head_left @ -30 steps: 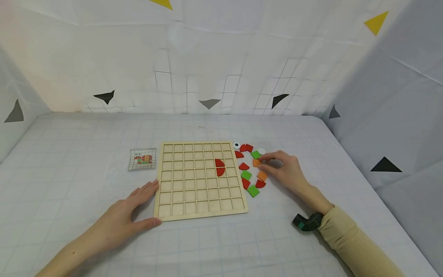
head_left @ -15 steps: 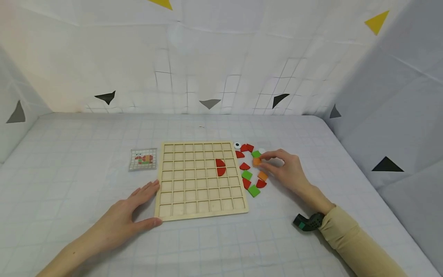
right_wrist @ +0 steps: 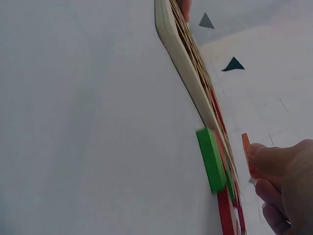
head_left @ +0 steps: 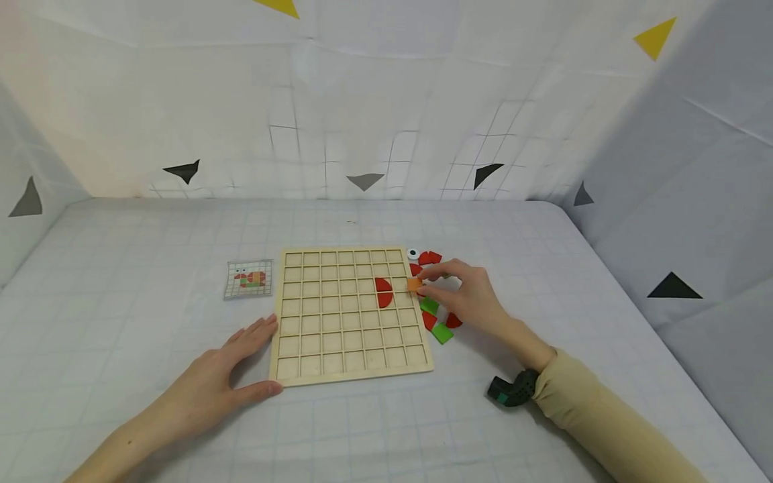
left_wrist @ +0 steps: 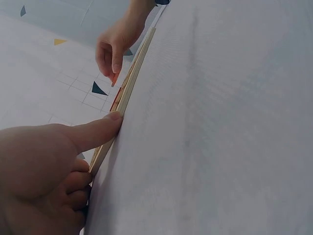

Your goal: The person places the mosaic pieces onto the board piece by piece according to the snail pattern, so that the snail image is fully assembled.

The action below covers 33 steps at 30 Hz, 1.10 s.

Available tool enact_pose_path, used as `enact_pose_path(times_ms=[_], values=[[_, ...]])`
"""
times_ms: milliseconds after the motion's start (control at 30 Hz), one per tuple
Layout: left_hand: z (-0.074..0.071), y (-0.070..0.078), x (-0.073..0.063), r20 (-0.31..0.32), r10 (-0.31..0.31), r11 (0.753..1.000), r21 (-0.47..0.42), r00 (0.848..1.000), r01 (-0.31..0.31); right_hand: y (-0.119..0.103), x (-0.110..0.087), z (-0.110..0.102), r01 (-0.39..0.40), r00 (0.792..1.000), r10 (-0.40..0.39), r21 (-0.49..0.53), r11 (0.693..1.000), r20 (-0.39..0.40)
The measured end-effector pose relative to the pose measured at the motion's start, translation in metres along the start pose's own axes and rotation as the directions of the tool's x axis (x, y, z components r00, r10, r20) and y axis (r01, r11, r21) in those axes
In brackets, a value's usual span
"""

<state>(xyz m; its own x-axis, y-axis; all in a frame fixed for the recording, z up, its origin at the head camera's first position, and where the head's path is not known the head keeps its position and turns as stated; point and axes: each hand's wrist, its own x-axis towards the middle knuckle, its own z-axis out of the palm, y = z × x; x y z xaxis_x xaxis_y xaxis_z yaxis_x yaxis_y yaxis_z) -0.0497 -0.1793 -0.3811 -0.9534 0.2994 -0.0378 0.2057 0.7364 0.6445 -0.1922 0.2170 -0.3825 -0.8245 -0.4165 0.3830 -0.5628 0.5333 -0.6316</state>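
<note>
My right hand [head_left: 468,292] pinches an orange square tile [head_left: 414,284] between thumb and fingertips, over the right edge of the wooden grid board [head_left: 350,380]. In the right wrist view the orange tile [right_wrist: 246,147] is held off the board. My left hand [head_left: 211,376] lies at the board's left side, fingers fairly straight and touching its edge, thumb at the near left corner. Two red quarter-round pieces [head_left: 384,292] sit in adjoining cells on the board's right half. Part of the loose pieces is hidden behind my right hand.
Right of the board lie green square tiles [head_left: 443,333], several red pieces [head_left: 453,320] and a white disc with a black dot [head_left: 413,253]. A small pattern card [head_left: 248,279] with a coloured figure lies left of the board. White cloth walls [head_left: 362,100] stand behind and beside.
My right hand has lifted the orange tile from among the loose pieces and carried it left to the board's right edge. My left hand has stayed in place.
</note>
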Motion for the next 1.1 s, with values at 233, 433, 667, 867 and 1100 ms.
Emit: enact_pose_path(times_ms=[233, 433, 667, 867, 1100], values=[[0.001, -0.001, -0.001, 0.001, -0.007, 1.000, 0.002, 1.000, 0.007, -0.013, 0.013, 0.019, 0.028, 0.998, -0.031, 0.051, 0.998, 0.047], [0.001, -0.001, 0.000, -0.002, 0.005, 1.000, -0.002, 1.000, -0.005, -0.017, 0.020, 0.029, 0.027, 0.996, -0.031, 0.051, 0.998, 0.083], [0.001, -0.001, -0.001, 0.004, -0.007, 1.000, -0.016, 1.000, 0.007, -0.020, 0.026, 0.039, 0.050, 0.994, -0.056, 0.064, 0.997, 0.090], [0.001, 0.000, -0.001, 0.007, -0.011, 1.000, -0.019, 1.000, 0.011, -0.024, 0.032, 0.048, 0.111, 0.991, -0.112, 0.014, 0.994, 0.079], [0.001, -0.001, -0.001, 0.007, -0.013, 1.000, -0.020, 1.000, 0.014, -0.026, 0.036, 0.056, 0.165, 0.986, -0.163, -0.066, 0.984, 0.046]])
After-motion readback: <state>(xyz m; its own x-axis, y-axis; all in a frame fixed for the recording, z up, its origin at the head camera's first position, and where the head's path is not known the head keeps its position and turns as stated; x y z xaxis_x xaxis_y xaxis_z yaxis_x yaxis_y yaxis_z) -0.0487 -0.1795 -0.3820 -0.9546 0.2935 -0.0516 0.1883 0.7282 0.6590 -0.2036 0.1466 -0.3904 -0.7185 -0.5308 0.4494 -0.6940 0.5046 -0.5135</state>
